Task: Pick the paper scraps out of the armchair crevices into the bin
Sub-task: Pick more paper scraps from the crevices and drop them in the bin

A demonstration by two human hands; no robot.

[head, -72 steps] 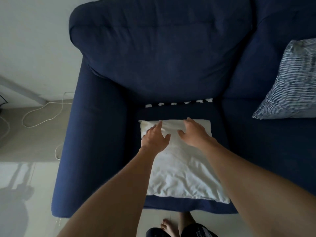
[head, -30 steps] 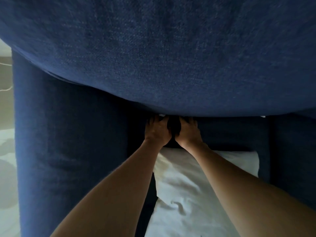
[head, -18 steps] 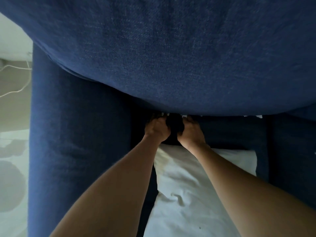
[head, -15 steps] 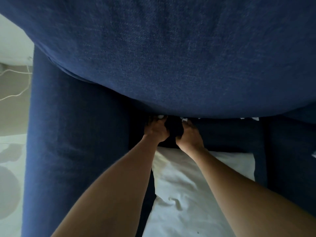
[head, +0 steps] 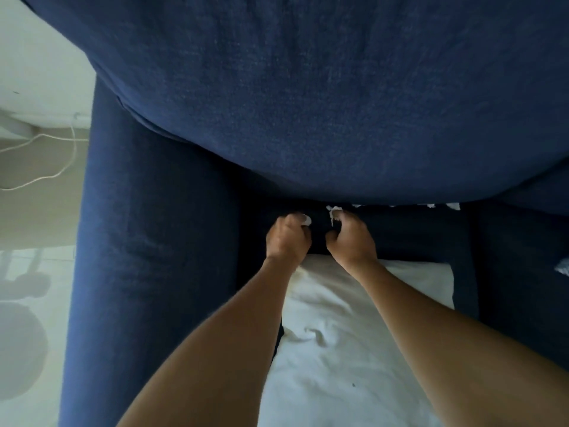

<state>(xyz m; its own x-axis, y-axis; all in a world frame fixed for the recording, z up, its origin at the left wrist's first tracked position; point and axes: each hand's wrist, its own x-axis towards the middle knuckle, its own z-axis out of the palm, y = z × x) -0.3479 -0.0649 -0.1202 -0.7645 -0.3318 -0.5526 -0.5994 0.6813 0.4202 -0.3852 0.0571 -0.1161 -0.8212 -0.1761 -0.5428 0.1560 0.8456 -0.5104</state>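
I lean close over a dark blue armchair [head: 154,257]; its back cushion [head: 308,103] fills the upper view. My left hand [head: 288,240] is closed at the back crevice, with a white paper scrap [head: 305,220] pinched at its fingertips. My right hand [head: 351,238] sits beside it, fingers curled on another white scrap [head: 333,213]. Several more white scraps [head: 431,206] line the crevice to the right, partly hidden under the back cushion. No bin is in view.
A white pillow [head: 354,318] lies on the seat under my forearms. The left armrest [head: 147,272] stands beside the seat. A white cable [head: 55,174] trails on the pale floor at the left. A patterned cushion's corner [head: 562,268] shows at the right edge.
My head came down close to the chair as both hands left the pillow for the back crevice. Within the last half second both hands pulled back slightly, each with a white scrap.
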